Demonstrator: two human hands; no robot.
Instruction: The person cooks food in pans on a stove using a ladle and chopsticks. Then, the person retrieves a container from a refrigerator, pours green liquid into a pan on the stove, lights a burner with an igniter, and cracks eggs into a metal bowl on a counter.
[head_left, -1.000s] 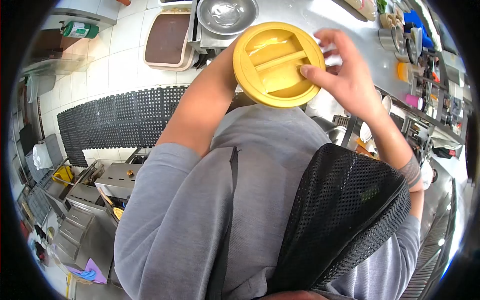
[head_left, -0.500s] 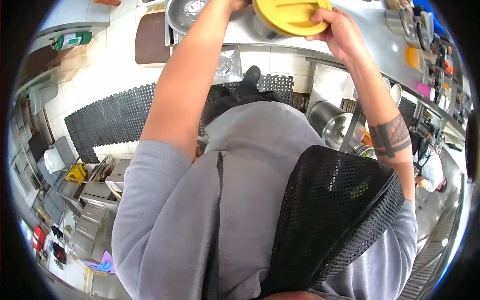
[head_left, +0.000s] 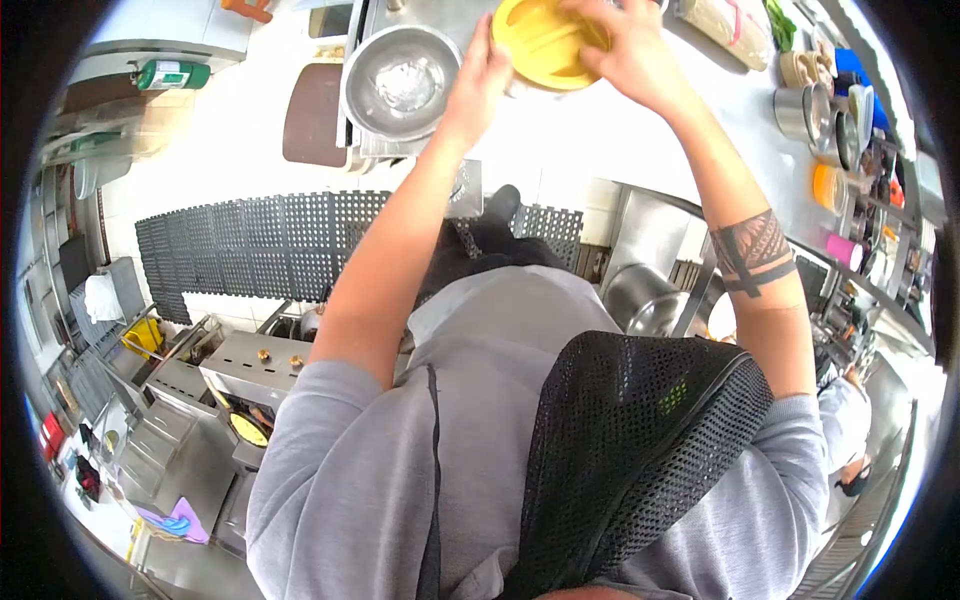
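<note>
A round yellow lid (head_left: 540, 62) with a raised bar across its top is between my hands at the top of the view. My left hand (head_left: 478, 88) holds its left edge, fingers along the rim. Spread over the lid's right side, the fingers and thumb of my right hand (head_left: 632, 55) grip it from above. What lies beneath the lid is mostly hidden. Just left of my left hand, a round metal bowl (head_left: 362, 92) holds something clear and shiny that I cannot make out.
The steel counter (head_left: 720, 130) runs off to the right, with a wrapped pale package (head_left: 725, 28), metal pots (head_left: 795, 112) and an orange-filled container (head_left: 828, 187). Black perforated mats (head_left: 260, 245) cover the floor. Another person (head_left: 848, 420) is at the far right.
My view has shifted, bringing the whole metal bowl into sight. My left hand now shows at the lid's left edge. My right hand has moved from the lid's rim to over its top.
</note>
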